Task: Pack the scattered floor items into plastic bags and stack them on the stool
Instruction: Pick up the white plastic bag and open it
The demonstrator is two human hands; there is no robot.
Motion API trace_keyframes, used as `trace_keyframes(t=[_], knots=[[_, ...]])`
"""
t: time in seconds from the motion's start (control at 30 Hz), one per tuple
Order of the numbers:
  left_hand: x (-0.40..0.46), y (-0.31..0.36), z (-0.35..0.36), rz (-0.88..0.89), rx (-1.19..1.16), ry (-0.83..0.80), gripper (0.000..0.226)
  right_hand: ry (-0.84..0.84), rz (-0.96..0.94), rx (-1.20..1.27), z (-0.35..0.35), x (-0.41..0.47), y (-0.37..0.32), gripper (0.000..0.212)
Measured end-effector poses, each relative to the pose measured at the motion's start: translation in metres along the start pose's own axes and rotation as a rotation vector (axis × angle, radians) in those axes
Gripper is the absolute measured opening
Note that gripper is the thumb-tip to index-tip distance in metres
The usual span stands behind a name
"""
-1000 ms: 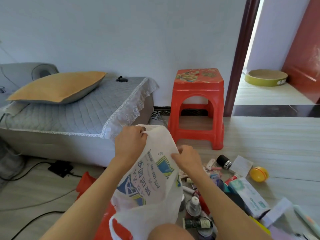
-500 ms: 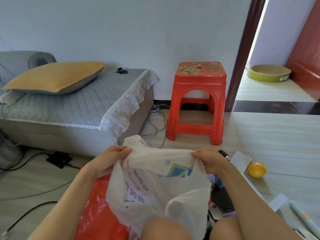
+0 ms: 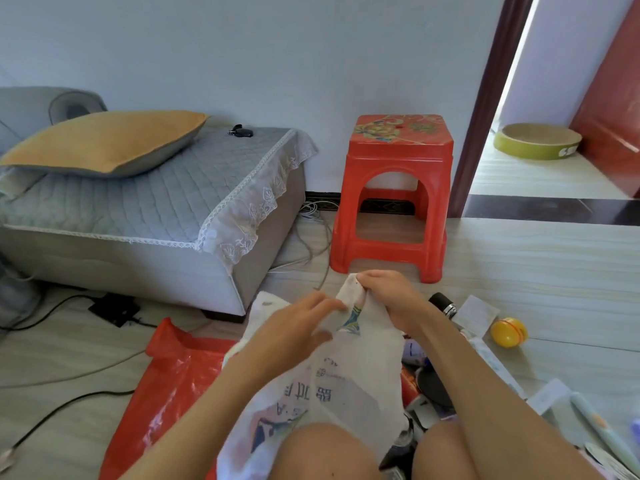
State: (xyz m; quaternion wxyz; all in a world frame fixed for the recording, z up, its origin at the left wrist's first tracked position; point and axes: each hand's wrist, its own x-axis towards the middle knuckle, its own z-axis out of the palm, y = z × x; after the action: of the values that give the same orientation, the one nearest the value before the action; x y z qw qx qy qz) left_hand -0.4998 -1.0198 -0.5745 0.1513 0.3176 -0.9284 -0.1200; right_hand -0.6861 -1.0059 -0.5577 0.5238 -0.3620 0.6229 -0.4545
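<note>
Bag [image 3: 346,382], white and printed, hangs over the knees above the floor; right hand [image 3: 391,299] pinches its top edge, left hand [image 3: 294,330] lies on it with fingers loosely extended; it seems unopened; next, spread the mouth, load clutter [image 3: 429,386]; stool [image 3: 394,192] stands bare.

The stool [image 3: 393,188] is red with a floral print on its seat. The near bag [image 3: 346,386] is white with blue print; the bag [image 3: 166,386] on its left is red. The cushion [image 3: 104,142] is orange, the bed cover [image 3: 138,199] grey quilted with white lace, the ball [image 3: 508,331] yellow.
</note>
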Motion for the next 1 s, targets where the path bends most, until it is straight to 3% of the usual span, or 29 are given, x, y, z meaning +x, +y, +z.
trace_keyframes(t=[0.13,0.2,0.3,0.4,0.47,0.57,0.67,0.77,0.83,1.0], knots=[[0.01,-0.005,-0.005,-0.198,-0.181,0.26,0.012,-0.031,-0.107,-0.209,-0.005,-0.003,0.006,0.029],[0.014,-0.008,-0.016,-0.336,-0.269,0.337,0.01,-0.039,-0.119,-0.347,-0.007,-0.003,0.007,0.032],[0.016,-0.013,-0.03,-0.533,-0.371,0.351,0.009,0.078,-0.176,-0.688,-0.016,0.001,0.012,0.019],[0.013,-0.018,-0.038,-0.741,-0.644,0.463,0.011,0.118,-0.161,-0.869,-0.019,0.001,0.017,0.021],[0.011,-0.019,-0.043,-0.797,-0.675,0.541,0.016,0.144,-0.179,-0.774,-0.014,-0.004,0.011,0.035],[0.011,-0.012,-0.05,-0.81,-0.527,0.546,0.013,0.151,-0.221,-0.548,-0.002,-0.015,-0.002,0.051],[0.014,-0.009,-0.053,-0.813,-0.503,0.581,0.013,0.002,-0.146,-0.706,0.016,-0.024,0.004,0.058],[0.016,-0.011,-0.058,-0.822,-0.637,0.573,0.013,0.001,-0.123,-0.879,0.023,-0.015,0.015,0.031],[0.012,-0.018,-0.063,-0.846,-0.769,0.545,0.018,0.065,-0.095,-0.695,0.017,-0.012,0.012,0.016],[-0.016,-0.062,-0.067,-0.991,-0.795,0.444,0.024,-0.071,0.155,-0.317,-0.016,-0.014,0.005,0.023]])
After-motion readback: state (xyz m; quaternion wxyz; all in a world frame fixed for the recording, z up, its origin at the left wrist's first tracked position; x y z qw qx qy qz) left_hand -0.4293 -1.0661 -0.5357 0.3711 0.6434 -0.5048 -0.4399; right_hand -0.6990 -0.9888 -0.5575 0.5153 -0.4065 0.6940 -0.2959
